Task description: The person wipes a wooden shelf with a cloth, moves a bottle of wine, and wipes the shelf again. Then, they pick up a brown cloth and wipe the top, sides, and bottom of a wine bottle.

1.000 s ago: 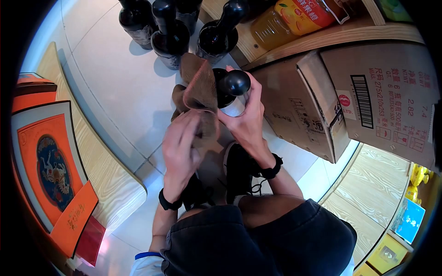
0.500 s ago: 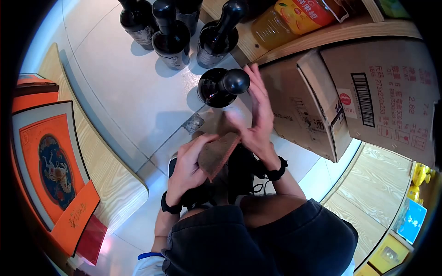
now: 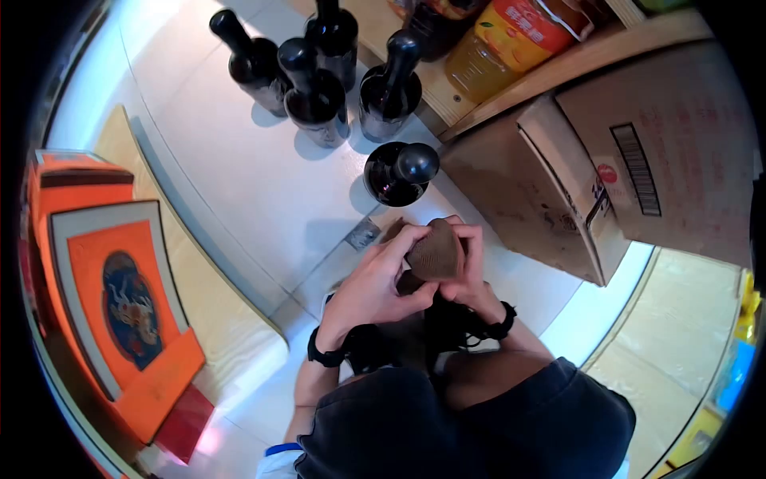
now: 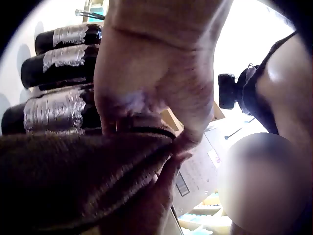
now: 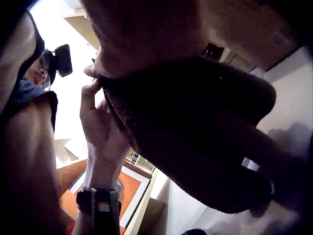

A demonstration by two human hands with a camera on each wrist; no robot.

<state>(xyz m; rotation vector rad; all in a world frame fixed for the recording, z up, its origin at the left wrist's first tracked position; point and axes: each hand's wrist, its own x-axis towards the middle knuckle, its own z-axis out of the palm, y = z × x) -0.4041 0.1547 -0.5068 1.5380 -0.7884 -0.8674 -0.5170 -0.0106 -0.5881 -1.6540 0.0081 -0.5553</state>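
Observation:
A brown cloth (image 3: 435, 254) is bunched between both hands, low over the floor in front of the person's shoes. My left hand (image 3: 369, 289) grips its left side, thumb and fingers bent around the fabric. On the other side my right hand (image 3: 475, 279) pinches the cloth's edge. In the left wrist view the thumbs meet at the edge of the cloth (image 4: 63, 178). The cloth (image 5: 195, 142) hangs down in dark folds in the right wrist view. Just beyond the hands stands a dark bottle (image 3: 387, 182) with a round black top, upright and touched by neither hand.
Several more dark bottles (image 3: 315, 108) with silvery labels stand farther off on the tiled floor (image 3: 207, 136). Cardboard boxes (image 3: 511, 191) and a shelf holding an orange drink bottle (image 3: 487, 68) are at right. An orange framed box (image 3: 120, 279) stands on a wooden ledge (image 3: 227, 319) at left.
The cloth has come away from the nearest bottle, toward the person. My right hand has let go of that bottle and now grips the cloth with the left. The head view has shifted.

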